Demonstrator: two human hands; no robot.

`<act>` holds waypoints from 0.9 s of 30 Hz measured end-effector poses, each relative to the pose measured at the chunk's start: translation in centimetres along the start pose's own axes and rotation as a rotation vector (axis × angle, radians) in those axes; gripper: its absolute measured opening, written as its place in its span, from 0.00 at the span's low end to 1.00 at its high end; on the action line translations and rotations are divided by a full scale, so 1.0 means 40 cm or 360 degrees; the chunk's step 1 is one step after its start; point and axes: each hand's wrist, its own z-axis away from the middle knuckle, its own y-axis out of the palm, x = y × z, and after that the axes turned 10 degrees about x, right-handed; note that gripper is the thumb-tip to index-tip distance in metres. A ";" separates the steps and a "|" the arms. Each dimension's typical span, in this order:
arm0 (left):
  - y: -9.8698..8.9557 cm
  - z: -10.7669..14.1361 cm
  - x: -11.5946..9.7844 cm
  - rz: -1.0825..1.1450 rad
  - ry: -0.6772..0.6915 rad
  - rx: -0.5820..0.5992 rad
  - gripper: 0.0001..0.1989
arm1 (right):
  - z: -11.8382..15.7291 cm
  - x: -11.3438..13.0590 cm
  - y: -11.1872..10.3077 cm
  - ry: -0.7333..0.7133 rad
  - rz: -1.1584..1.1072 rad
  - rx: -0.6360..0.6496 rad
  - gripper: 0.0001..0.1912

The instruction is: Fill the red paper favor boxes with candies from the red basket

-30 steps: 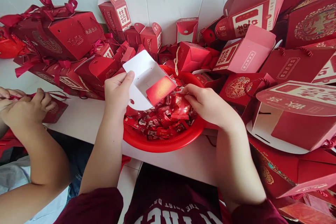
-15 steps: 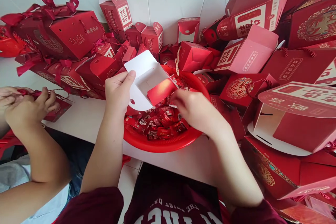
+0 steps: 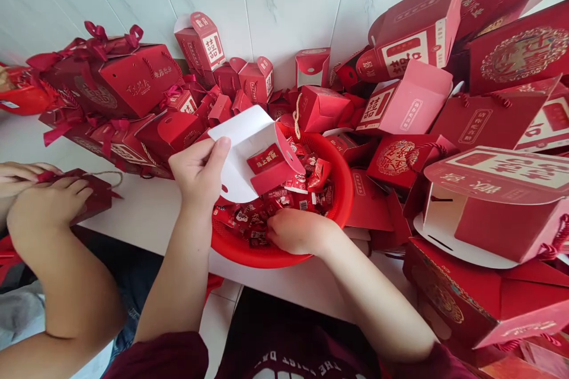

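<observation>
Pinched between the thumb of our left hand (image 3: 195,174) and the fingers behind it, the small box (image 3: 240,157) tilts over the red basin (image 3: 344,189), its flaps open and a dark red packet (image 3: 265,158) inside. Our right hand (image 3: 302,231) dips into the near side of the basin, fingertips down among the wrapped sweets (image 3: 284,195); they are hidden, so we cannot tell whether they are spread, pressed together or pinching one. To do this well, we should press only lightly with the left thumb, since thin card would probably crease under a hard squeeze, and hold the flaps apart so the mouth is clear. With the right, we do best to take what sits easily in the fingertips. Anything put in the box is better laid beside the packet than dropped, because the tilt could let loose pieces slide out.
</observation>
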 end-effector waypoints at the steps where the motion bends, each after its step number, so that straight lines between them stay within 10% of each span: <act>1: -0.002 0.004 -0.007 -0.0082 0.0118 -0.0018 0.29 | -0.001 0.000 0.000 0.0003 0.0002 0.0018 0.17; 13: -0.001 0.004 -0.005 -0.0174 0.0286 0.0097 0.27 | 0.012 0.005 -0.004 -0.0021 -0.0091 0.0011 0.22; 27: 0.013 -0.018 0.046 0.0589 -0.0874 0.0056 0.13 | 0.139 -0.050 -0.022 -0.0818 -0.0401 -0.0409 0.10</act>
